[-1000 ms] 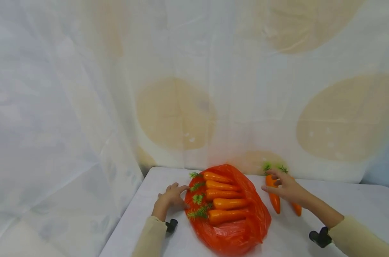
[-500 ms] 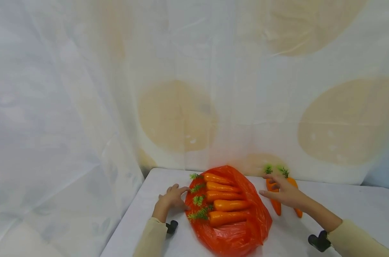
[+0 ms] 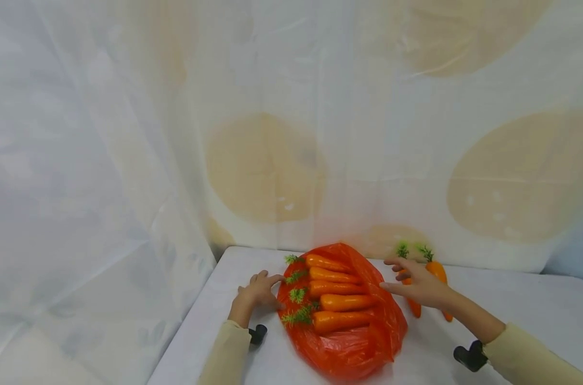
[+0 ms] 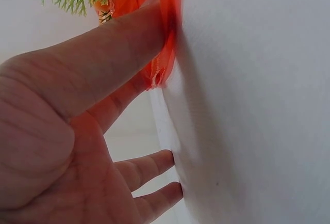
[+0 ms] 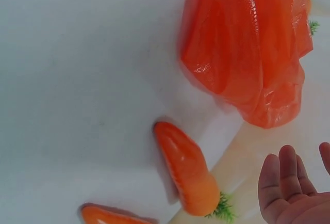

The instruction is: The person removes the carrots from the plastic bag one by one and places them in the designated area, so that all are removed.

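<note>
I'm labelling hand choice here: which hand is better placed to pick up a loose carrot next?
Probably the right hand: it holds nothing and is close to the two loose carrots. The left hand is across the red bag from them, touching its edge.

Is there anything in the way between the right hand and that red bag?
Nothing visible stands between the right hand and the red bag. The two loose carrots on the table are partly hidden by the hand in the head view, not in between.

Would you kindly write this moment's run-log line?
left hand: touching red bag; right hand: empty; in bag: five carrots; on table: two carrots
</note>
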`<control>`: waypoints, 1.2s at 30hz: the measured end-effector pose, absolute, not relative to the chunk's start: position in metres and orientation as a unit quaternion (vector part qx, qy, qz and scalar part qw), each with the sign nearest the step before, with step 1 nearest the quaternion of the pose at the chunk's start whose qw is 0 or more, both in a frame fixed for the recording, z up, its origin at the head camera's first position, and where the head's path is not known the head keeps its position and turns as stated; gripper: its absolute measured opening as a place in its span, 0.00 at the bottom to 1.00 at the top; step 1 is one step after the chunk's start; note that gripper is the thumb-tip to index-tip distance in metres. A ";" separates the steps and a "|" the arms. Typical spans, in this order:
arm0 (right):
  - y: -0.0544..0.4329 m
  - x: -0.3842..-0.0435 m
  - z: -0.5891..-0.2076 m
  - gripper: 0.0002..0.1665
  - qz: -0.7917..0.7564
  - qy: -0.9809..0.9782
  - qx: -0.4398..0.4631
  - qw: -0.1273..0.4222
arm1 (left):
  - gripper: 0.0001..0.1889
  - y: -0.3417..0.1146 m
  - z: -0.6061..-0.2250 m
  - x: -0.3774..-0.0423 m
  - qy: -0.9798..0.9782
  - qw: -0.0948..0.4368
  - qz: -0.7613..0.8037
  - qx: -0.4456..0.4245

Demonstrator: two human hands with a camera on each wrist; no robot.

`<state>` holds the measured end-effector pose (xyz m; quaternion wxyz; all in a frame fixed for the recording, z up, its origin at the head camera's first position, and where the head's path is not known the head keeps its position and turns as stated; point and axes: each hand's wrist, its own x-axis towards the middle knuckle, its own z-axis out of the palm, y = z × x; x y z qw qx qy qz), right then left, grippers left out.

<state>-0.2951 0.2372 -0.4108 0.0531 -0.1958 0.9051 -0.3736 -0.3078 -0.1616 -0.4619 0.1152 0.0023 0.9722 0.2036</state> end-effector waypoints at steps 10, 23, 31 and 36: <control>0.228 -0.296 -0.412 0.40 -0.388 0.897 -0.197 0.075 | 0.35 -0.161 -0.462 -0.309 0.971 0.118 0.206 0.000; 0.207 -0.297 -0.409 0.42 -0.401 0.879 -0.246 0.076 | 0.34 -0.162 -0.463 -0.309 0.975 0.112 0.194 0.011; 0.192 -0.295 -0.409 0.38 -0.395 0.875 -0.266 0.087 | 0.34 -0.161 -0.461 -0.308 0.975 0.111 0.193 0.011; 0.185 -0.291 -0.410 0.36 -0.409 0.864 -0.270 0.114 | 0.34 -0.161 -0.462 -0.310 0.974 0.110 0.195 0.017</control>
